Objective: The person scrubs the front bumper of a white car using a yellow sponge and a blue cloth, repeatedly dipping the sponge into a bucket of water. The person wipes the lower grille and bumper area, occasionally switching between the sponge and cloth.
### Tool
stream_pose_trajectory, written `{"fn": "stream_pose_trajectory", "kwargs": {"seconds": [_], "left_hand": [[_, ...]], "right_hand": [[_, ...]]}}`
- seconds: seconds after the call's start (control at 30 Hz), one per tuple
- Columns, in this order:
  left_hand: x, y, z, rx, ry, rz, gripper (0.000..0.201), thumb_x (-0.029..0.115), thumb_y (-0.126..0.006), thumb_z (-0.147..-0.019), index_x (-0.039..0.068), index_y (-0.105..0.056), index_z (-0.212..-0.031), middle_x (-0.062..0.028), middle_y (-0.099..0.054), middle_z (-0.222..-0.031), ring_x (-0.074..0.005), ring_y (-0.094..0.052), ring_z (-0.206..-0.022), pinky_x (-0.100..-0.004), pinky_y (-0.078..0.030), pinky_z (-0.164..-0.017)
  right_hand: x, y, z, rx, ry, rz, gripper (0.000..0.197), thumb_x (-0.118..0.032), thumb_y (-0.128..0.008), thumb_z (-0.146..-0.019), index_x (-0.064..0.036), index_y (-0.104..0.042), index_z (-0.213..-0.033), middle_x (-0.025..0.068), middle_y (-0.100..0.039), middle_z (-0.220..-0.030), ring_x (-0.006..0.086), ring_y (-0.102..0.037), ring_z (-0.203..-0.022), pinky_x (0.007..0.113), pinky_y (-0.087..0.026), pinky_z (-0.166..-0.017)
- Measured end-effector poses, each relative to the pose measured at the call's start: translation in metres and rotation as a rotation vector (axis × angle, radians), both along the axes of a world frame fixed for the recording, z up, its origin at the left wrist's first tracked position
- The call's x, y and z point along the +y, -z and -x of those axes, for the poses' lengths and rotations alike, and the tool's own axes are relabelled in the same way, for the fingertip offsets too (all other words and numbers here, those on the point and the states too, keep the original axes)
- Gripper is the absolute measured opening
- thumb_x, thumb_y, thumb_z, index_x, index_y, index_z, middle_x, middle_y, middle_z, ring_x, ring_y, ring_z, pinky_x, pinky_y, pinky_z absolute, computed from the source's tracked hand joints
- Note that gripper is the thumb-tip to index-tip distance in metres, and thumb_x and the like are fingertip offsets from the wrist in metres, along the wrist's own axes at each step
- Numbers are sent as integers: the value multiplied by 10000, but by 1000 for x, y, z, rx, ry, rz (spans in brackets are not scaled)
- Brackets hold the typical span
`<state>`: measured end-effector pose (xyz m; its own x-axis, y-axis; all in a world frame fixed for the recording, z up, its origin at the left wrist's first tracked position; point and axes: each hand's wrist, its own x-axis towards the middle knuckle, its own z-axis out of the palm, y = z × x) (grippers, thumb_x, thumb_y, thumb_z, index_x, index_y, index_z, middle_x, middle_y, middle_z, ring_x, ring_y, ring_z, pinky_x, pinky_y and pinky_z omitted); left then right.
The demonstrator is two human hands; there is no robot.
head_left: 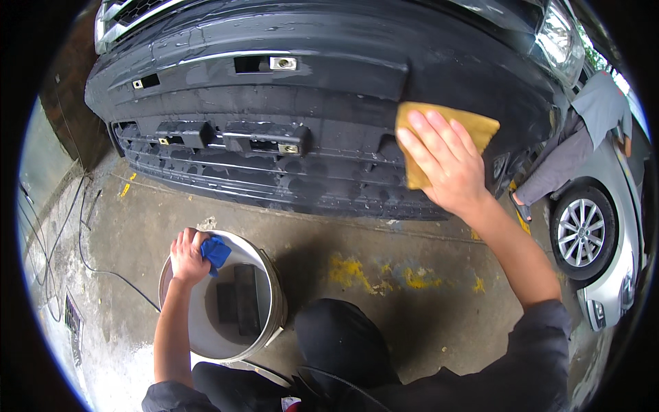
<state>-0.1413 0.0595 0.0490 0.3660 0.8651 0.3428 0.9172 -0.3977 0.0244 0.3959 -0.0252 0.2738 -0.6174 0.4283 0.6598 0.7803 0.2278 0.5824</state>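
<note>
Two bare hands at work, low in front of a wet dark car bumper (329,89) of moulded plastic. Right hand (443,165) is spread flat, fingers extended, pressing a mustard-yellow square cloth (473,127) against the bumper's right part, beside the lower grille slats. Cloth shows above and to the left of the fingers; the palm covers its middle. Hand is open, not clenched, holding the cloth to the surface by pressure.

Left hand (187,257) is curled closed around a small bright blue rag (217,252), gripping it at the far rim of a round white plastic bucket (274,302). Bucket stands on the grey concrete floor (384,275), just in front of the person's dark-trousered knee (336,343). Inside the bucket, two dark rectangular blocks (237,299) lie in the bottom; cannot tell what they are.

Bumper surface beaded with water drops. Number-plate brackets and a few metal clips show on the bumper's middle bar. Yellow paint patches (412,278) worn into the floor between bucket and right forearm. Black hose or cable (86,254) trails across the floor at left, near a floor drain grate (72,319).

At far right, a silver car with an alloy wheel (580,230) is parked; another person in grey clothes (583,130) bends beside it, well apart from the hands.
</note>
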Motion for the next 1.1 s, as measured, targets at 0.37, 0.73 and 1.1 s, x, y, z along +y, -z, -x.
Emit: {"fn": "stream_pose_trajectory", "kwargs": {"seconds": [0.37, 0.73, 1.1], "left_hand": [[1, -1, 3, -31, -43, 56, 467, 192, -763, -685, 228, -692, -1145, -113, -592, -1143, -341, -599, -1133, -492, -476, -960], [9, -2, 3, -131, 41, -41, 463, 261, -802, -669, 249, -704, -1121, -72, -602, -1075, -285, -619, -1078, -446, -479, -921], [3, 4, 17, -185, 5, 40, 390, 269, -796, -691, 229, -681, -1062, -77, -592, -1030, -290, -621, -1036, -444, -488, -879]], "right_hand": [[30, -15, 76, 20, -33, 163, 1012, -391, -911, -688, -123, -518, -1581, 88, -500, -1643, 247, -494, -1485, 433, -353, -1244], [111, -31, 257, -12, -88, 193, 872, -439, -807, -869, -69, -477, -1586, 124, -478, -1645, 259, -440, -1525, 452, -318, -1274], [123, -24, 294, -10, -55, 258, 899, -303, -819, -873, -58, -402, -1631, 154, -427, -1674, 319, -406, -1548, 484, -313, -1267]]}}
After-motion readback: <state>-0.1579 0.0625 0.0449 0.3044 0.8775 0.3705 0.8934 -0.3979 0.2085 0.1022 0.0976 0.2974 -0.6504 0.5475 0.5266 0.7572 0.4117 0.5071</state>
